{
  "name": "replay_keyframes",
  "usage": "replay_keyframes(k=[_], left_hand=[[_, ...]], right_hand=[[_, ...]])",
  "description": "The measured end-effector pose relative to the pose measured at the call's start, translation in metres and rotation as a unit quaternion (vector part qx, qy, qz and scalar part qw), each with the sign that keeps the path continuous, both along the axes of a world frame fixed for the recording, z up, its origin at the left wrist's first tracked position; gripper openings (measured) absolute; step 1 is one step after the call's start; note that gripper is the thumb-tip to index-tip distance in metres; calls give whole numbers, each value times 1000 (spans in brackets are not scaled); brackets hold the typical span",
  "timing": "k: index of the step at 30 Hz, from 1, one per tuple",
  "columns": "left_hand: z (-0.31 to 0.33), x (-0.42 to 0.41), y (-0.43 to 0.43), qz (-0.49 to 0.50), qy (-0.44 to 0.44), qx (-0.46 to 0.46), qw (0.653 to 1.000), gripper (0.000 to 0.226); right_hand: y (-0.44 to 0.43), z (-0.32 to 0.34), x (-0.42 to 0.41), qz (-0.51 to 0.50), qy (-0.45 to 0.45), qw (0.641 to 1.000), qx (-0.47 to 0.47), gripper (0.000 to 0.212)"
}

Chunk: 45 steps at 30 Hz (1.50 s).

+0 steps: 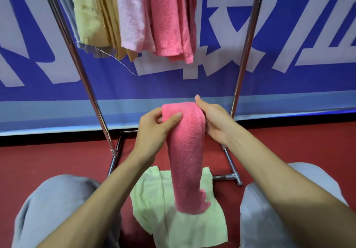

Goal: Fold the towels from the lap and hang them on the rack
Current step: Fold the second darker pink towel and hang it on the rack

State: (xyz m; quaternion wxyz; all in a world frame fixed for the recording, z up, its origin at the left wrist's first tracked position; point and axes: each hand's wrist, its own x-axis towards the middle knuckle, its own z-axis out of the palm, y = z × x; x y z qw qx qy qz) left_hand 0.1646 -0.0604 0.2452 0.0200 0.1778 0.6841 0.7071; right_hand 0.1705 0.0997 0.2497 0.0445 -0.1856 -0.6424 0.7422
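Behind the rack [77, 55], a blue banner [289, 85] is stretched across the whole background. Large white characters are printed on it, but they are cropped by the frame and partly covered, so they cannot be read. A paler blue band is seen along the banner's lower edge. Under the rack, a red floor [48, 161] is laid.

The rack is built of chrome tubes: a slanted post on each side and a low foot bar with joints at the floor. From its top, four towels are hung close together, touching. From left to right they are a yellow-green towel [86, 12], a tan towel [111, 26], a pale pink towel [131, 16] and a coral towel [169, 20]. Loose threads are trailed from the leftmost hems.

In front of the rack, between its two posts, a pink towel [185, 161] is held up, folded into a narrow strip and left to hang. Its upper left corner is pinched by the left hand [152, 132], thumb on the front. Its upper right edge is grasped by the right hand [215, 120], with the thumb raised above the fold and the fingers hidden behind the cloth.

Below the hanging strip, nearer than the rack's foot bar, a pale green towel [183, 228] is spread unfolded on the lap, between knees clad in grey trousers [57, 199].
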Motion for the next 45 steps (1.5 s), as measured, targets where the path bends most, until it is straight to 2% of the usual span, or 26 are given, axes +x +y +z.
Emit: replay_keyframes(k=[4,7,10,13,16,19,21,24,26,29,34,38,45], left_hand=[[5,-7,-6,76,-12,15,997,5],[5,-14,-11,139,-31,45,989,15],[1,-19,-16,202,-64,94,973,23],[1,-24,-20,214,-99,126,964,28],[0,-26,-21,209,-137,150,957,23],[3,-26,-22,180,-174,155,956,15],[8,-22,-21,141,-192,140,961,14],[11,-17,-19,101,-187,74,974,16],[7,-17,-17,49,-185,58,980,26],[2,-13,-12,-20,-181,32,983,36],[-12,2,-1,-64,-129,-22,989,27],[-11,3,1,-72,-83,-3,994,15],[-4,0,0,-76,-58,18,995,16]], right_hand=[[-5,-9,2,79,-22,996,-17,62],[-10,-11,4,117,-15,990,72,64],[-19,-13,10,129,43,977,165,50],[-25,-16,12,134,117,955,238,15],[-26,-18,7,76,139,935,319,13],[-25,-14,6,30,159,921,355,12],[-25,-11,8,32,169,926,335,10],[-24,-4,10,45,179,951,250,12],[-23,2,12,35,187,960,204,8],[-19,9,13,-3,184,973,138,14],[-11,19,17,-43,149,988,-6,11],[-1,20,18,-69,122,989,-35,11],[0,1,11,-55,44,997,-30,18]])
